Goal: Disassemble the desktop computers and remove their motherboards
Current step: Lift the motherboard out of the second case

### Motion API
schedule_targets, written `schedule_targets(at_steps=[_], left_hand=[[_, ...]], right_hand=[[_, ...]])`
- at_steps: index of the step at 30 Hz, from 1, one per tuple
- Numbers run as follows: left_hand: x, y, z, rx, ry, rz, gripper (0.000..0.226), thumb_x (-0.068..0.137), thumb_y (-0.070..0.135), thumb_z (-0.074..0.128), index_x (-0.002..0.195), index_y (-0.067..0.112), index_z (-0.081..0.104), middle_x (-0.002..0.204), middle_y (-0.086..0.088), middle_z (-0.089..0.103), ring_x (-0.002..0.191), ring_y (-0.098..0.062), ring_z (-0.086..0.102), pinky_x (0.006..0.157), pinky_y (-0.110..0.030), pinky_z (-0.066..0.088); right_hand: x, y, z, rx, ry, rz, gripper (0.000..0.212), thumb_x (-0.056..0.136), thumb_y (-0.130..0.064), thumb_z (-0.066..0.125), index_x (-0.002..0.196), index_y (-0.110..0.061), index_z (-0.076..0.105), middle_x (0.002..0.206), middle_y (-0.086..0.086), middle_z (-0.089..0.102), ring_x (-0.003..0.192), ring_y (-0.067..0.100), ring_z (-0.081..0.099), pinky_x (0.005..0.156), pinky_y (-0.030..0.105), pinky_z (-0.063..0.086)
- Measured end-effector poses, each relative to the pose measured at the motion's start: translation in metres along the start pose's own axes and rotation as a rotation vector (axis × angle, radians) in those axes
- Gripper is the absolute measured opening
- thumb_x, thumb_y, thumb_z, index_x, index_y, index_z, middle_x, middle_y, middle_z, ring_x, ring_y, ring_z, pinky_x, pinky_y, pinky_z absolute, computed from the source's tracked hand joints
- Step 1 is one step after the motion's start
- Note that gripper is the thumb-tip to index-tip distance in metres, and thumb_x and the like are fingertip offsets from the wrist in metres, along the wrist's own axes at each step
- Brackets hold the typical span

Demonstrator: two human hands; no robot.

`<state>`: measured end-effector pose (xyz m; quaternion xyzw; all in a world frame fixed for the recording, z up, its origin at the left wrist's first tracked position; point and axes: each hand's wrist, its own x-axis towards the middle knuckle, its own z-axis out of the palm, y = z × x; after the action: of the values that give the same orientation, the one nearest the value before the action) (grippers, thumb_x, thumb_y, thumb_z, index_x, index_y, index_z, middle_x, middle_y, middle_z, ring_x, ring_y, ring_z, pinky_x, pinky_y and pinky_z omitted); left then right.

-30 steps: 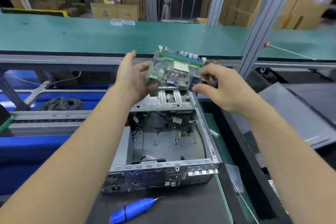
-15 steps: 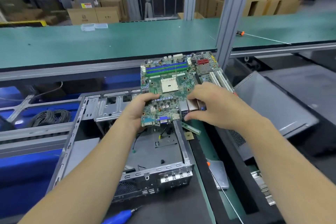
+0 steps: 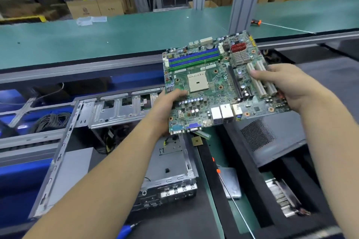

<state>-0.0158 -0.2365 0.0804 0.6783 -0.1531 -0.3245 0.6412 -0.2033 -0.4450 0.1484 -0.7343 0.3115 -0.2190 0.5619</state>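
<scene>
We had the motherboard lifted clear of the open computer case, held in the air above and just right of the case, component side up and tilted toward the camera. Our left hand gripped the board's left edge, thumb lying on top beside the empty CPU socket, the other fingers hidden under the board. Our right hand gripped the right edge, thumb across the white expansion slots, the rest of the fingers wrapped underneath. So both grips were closed on the board. The rear I/O ports sat along the board's near edge, the blue and green RAM slots along its far side, and a red heatsink at its far right corner. The case lay on the bench below the board, its bay stripped, loose cables left at its far end. A loose CPU chip and a RAM stick lay on the bench just under the board's near edge. Right of the case lay a long screwdriver, and beyond it a grey case panel with a perforated vent. A blue tool showed near the case's near end.
</scene>
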Motion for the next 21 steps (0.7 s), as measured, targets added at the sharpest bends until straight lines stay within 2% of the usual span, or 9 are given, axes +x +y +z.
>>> schedule_targets(at_steps=[2,3,7,9,12,16,18,19,21], left_hand=[[0.013,-0.002,0.017,0.117,-0.013,-0.013,0.066,0.085,0.041,0.075,0.138,0.013,0.048,0.117,-0.004,0.064,0.104,-0.022,0.062,0.090,-0.043,0.053],[0.019,-0.005,0.026,0.191,0.018,0.010,0.069,0.088,0.041,0.072,0.144,0.016,0.042,0.123,-0.006,0.062,0.105,-0.022,0.062,0.093,-0.045,0.053],[0.028,-0.018,0.050,0.400,0.141,0.232,0.045,0.094,0.030,0.056,0.137,0.024,0.042,0.093,0.003,0.062,0.074,-0.009,0.057,0.064,-0.026,0.044],[0.027,-0.030,0.056,0.623,0.056,0.317,0.040,0.094,0.031,0.054,0.132,0.026,0.044,0.100,0.001,0.062,0.079,-0.016,0.059,0.071,-0.030,0.047],[0.026,-0.049,0.063,1.126,-0.001,0.457,0.043,0.091,0.033,0.053,0.134,0.025,0.047,0.120,-0.004,0.061,0.107,-0.029,0.058,0.092,-0.043,0.047],[0.029,-0.072,0.063,1.464,-0.002,0.545,0.040,0.092,0.033,0.048,0.131,0.023,0.051,0.117,-0.002,0.061,0.108,-0.029,0.056,0.093,-0.041,0.038],[0.031,-0.083,0.058,1.534,-0.004,0.537,0.035,0.093,0.032,0.046,0.126,0.023,0.053,0.114,-0.001,0.061,0.106,-0.027,0.055,0.093,-0.040,0.036],[0.033,-0.086,0.056,1.545,0.003,0.527,0.033,0.093,0.031,0.045,0.123,0.022,0.054,0.113,0.000,0.061,0.104,-0.027,0.055,0.093,-0.039,0.035],[0.035,-0.090,0.055,1.521,0.023,0.513,0.031,0.092,0.030,0.045,0.120,0.021,0.055,0.111,0.000,0.061,0.103,-0.026,0.054,0.093,-0.038,0.035]], right_hand=[[0.005,-0.005,-0.016,-0.082,0.072,-0.027,0.046,0.078,-0.031,0.081,0.105,0.004,0.068,0.080,0.000,0.070,0.073,0.014,0.062,0.069,0.025,0.045],[0.006,-0.008,-0.022,-0.155,0.121,-0.036,0.053,0.078,-0.031,0.083,0.108,0.008,0.065,0.080,0.007,0.063,0.071,0.017,0.057,0.069,0.028,0.041],[0.020,-0.008,-0.032,-0.491,0.252,-0.079,0.030,0.077,-0.021,0.083,0.086,0.002,0.066,0.059,0.008,0.061,0.039,0.016,0.052,0.036,0.019,0.036],[0.028,0.006,-0.032,-0.670,0.284,-0.028,0.032,0.078,-0.023,0.081,0.086,0.001,0.061,0.068,0.014,0.060,0.050,0.023,0.052,0.043,0.024,0.035],[0.043,0.038,-0.040,-0.705,0.286,0.048,0.037,0.079,-0.024,0.081,0.093,0.000,0.057,0.078,0.012,0.056,0.066,0.024,0.050,0.054,0.029,0.038],[0.065,0.074,-0.039,-0.700,0.234,0.068,0.052,0.078,-0.028,0.083,0.109,0.004,0.058,0.086,0.019,0.060,0.075,0.030,0.059,0.069,0.041,0.052],[0.077,0.085,-0.030,-0.725,0.198,0.053,0.040,0.079,-0.027,0.082,0.096,0.002,0.060,0.082,0.020,0.061,0.073,0.032,0.059,0.062,0.039,0.051],[0.083,0.090,-0.025,-0.742,0.180,0.058,0.035,0.080,-0.026,0.081,0.083,-0.002,0.056,0.071,0.015,0.055,0.063,0.027,0.053,0.051,0.034,0.043],[0.095,0.102,-0.016,-0.751,0.143,0.075,0.041,0.078,-0.024,0.081,0.068,-0.009,0.044,0.061,0.006,0.043,0.053,0.019,0.038,0.045,0.030,0.027]])
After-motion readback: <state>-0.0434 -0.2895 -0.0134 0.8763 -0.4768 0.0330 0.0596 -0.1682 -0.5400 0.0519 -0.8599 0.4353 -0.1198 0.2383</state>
